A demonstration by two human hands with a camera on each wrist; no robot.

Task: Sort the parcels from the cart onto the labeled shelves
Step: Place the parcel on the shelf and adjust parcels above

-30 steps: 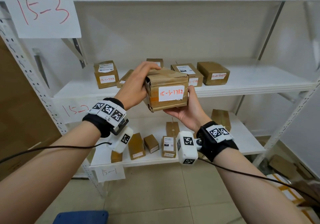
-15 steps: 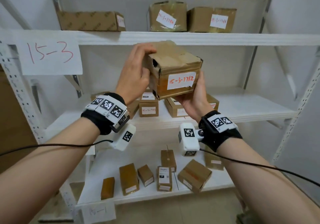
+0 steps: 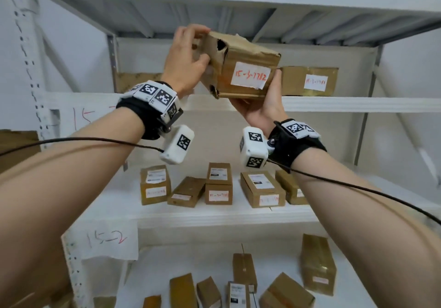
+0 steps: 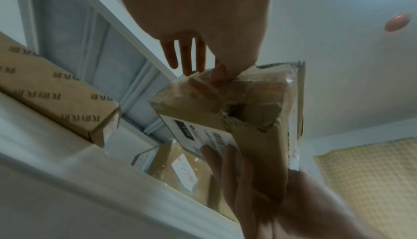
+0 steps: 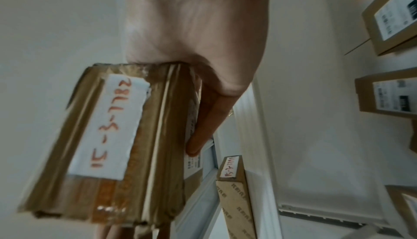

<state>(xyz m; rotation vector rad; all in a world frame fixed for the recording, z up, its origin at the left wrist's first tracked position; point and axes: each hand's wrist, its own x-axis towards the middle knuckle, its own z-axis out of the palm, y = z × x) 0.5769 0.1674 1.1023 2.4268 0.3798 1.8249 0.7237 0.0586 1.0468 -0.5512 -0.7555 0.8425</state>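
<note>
Cardboard parcel (image 3: 241,69), taped, torn at one corner, white label reading 15-3-7782 in red, is being held up in front of the top shelf (image 3: 334,102). It is hanging clear of the shelf board, tilted, with its labelled face toward the person.

Left hand (image 3: 187,62) is gripping the parcel's torn end, fingers curled over the top edge and thumb against the end face. Right hand (image 3: 260,109) is cupping the parcel from below, fingers (image 4: 225,171) lying along the underside over a printed slip and thumb up the labelled face. Both hands are closed on it; neither is loose.

Change over the last second: the parcel has been rising from the level of the middle shelf (image 3: 214,217), tagged 15-2, to the level of the top one, whose tag is mostly hidden behind the left forearm. Judgement: the 15-3 prefix is being matched to its shelf, so the sorting decision looks made and only the placing is left.

Another labelled box (image 3: 310,82) is sitting on the top shelf just right of the parcel; a printed-tape box (image 4: 56,96) is lying further left. The gap between them looks like the likely slot.
</note>
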